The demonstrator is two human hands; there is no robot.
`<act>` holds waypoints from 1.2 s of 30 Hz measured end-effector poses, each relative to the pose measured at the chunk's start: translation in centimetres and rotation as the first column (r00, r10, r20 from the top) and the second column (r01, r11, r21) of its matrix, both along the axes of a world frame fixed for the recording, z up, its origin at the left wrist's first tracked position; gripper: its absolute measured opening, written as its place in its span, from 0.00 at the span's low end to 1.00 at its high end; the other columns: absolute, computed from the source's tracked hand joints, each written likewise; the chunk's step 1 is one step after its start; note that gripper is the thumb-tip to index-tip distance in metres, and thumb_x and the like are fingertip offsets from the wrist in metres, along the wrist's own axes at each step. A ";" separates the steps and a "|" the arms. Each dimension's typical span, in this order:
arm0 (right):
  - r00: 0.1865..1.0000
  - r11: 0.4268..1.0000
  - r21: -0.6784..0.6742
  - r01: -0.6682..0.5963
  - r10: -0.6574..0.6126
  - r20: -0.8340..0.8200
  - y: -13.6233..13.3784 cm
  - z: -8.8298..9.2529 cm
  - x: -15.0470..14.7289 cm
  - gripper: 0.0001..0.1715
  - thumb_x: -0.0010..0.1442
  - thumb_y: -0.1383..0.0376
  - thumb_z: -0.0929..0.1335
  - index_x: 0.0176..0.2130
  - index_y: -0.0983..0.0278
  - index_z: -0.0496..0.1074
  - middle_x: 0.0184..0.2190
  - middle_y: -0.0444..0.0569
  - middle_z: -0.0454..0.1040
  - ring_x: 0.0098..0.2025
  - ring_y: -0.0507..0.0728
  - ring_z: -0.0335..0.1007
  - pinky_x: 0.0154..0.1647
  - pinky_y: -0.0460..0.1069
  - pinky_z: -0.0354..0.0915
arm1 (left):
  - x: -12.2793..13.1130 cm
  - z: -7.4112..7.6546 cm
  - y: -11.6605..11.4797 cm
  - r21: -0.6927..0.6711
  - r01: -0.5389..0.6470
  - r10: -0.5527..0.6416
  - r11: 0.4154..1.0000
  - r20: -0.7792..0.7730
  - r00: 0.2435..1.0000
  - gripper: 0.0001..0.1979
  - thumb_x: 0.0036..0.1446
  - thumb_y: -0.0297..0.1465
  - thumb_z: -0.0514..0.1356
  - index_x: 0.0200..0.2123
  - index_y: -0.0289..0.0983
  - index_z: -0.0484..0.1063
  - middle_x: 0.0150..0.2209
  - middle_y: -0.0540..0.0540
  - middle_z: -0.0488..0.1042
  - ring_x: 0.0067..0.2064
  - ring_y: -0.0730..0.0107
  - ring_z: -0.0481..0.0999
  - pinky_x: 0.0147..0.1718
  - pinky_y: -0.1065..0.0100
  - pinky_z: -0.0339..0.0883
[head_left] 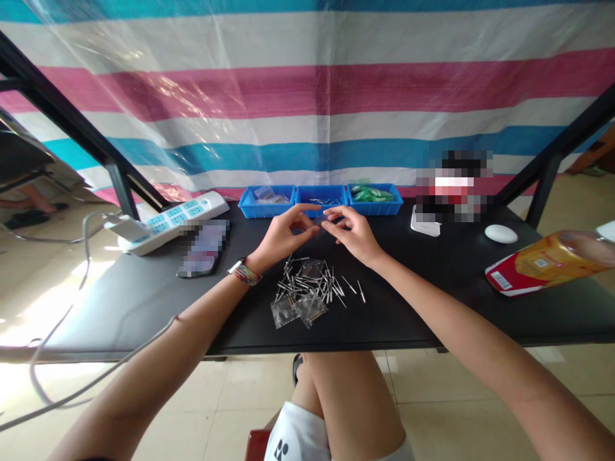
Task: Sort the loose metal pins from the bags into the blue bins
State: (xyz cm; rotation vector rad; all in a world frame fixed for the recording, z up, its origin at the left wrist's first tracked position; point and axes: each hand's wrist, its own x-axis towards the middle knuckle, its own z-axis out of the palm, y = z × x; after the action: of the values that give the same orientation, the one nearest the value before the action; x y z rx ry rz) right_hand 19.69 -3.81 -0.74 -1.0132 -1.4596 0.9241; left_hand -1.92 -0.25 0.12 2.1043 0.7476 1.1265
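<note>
My left hand [287, 235] and my right hand [353, 234] meet above the black table, just in front of the blue bins. Between their fingertips is a small clear plastic bag [320, 219], pinched from both sides; its contents are too small to make out. Nearer to me lies a loose pile of thin silvery metal pins [307, 282], shaped like blind rivets. Small clear bags [312, 308] with pins inside lie at the pile's front edge, and another bag [311, 269] rests among the pins.
Three joined blue bins hold clear bags [270, 195], metal pins [321, 201] and green packets [372, 193]. Left are a power strip [177, 218] and a phone [205, 248]. Right are a white box [425, 224], a white oval object [501, 234] and a drink bottle [542, 259].
</note>
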 end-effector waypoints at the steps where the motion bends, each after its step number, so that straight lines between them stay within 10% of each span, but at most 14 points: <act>1: 1.000 1.000 -0.005 -0.001 0.001 -0.015 0.0 0.0 -0.1 0.27 0.56 0.46 0.79 0.46 0.60 0.79 0.42 0.49 0.77 0.33 0.53 0.71 0.25 0.45 0.69 | 0.0 0.1 -0.1 -0.020 0.018 -0.018 1.000 0.013 1.000 0.23 0.65 0.36 0.69 0.61 0.38 0.76 0.33 0.49 0.82 0.35 0.68 0.82 0.39 0.67 0.78; 9: 0.942 0.965 -0.218 -0.147 0.069 -0.328 0.4 0.2 0.3 0.29 0.48 0.55 0.83 0.45 0.61 0.75 0.28 0.39 0.74 0.23 0.49 0.66 0.23 0.46 0.66 | 0.0 0.2 -0.1 0.040 0.124 -0.124 0.991 -0.001 0.992 0.14 0.72 0.33 0.61 0.56 0.37 0.78 0.42 0.42 0.83 0.41 0.65 0.84 0.44 0.64 0.79; 18: 0.867 0.890 -0.335 -0.308 0.118 -0.484 0.1 0.7 0.1 0.25 0.55 0.58 0.78 0.50 0.61 0.73 0.32 0.43 0.80 0.28 0.52 0.75 0.29 0.47 0.73 | -0.1 0.4 0.1 0.124 -0.117 0.115 0.985 0.023 0.993 0.09 0.68 0.39 0.67 0.41 0.40 0.83 0.39 0.44 0.82 0.41 0.63 0.81 0.41 0.64 0.76; 25: 0.953 0.912 -0.275 -0.303 0.284 -0.109 0.0 2.0 1.7 0.15 0.56 0.59 0.77 0.41 0.63 0.76 0.28 0.43 0.77 0.24 0.51 0.69 0.23 0.45 0.63 | -1.2 -0.4 2.8 -0.214 -0.289 0.349 0.933 0.339 0.874 0.08 0.60 0.36 0.70 0.39 0.38 0.78 0.31 0.48 0.80 0.33 0.67 0.81 0.38 0.66 0.77; 30: 0.740 0.790 -0.291 -0.539 0.610 0.284 -0.4 3.2 3.0 0.06 0.54 0.65 0.76 0.34 0.65 0.81 0.26 0.44 0.77 0.27 0.50 0.68 0.28 0.45 0.61 | -2.2 -0.8 4.4 -0.421 -0.325 0.503 0.847 0.436 0.747 0.10 0.58 0.30 0.70 0.42 0.38 0.76 0.30 0.51 0.78 0.31 0.70 0.81 0.35 0.69 0.77; 36: 0.633 0.781 -0.281 -0.558 0.620 0.465 -0.4 2.6 3.4 0.09 0.53 0.70 0.75 0.36 0.63 0.87 0.26 0.43 0.76 0.27 0.51 0.66 0.28 0.46 0.59 | -2.6 -0.8 4.8 -0.547 -0.266 0.557 0.794 0.476 0.681 0.13 0.59 0.30 0.71 0.45 0.37 0.74 0.34 0.49 0.80 0.31 0.73 0.82 0.35 0.72 0.77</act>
State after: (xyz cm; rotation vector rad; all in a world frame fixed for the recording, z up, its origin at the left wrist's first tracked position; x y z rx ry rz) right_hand 23.13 -4.21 1.85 -0.9156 -2.3385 1.2591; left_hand -4.49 4.55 -0.64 1.0755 1.0624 1.6051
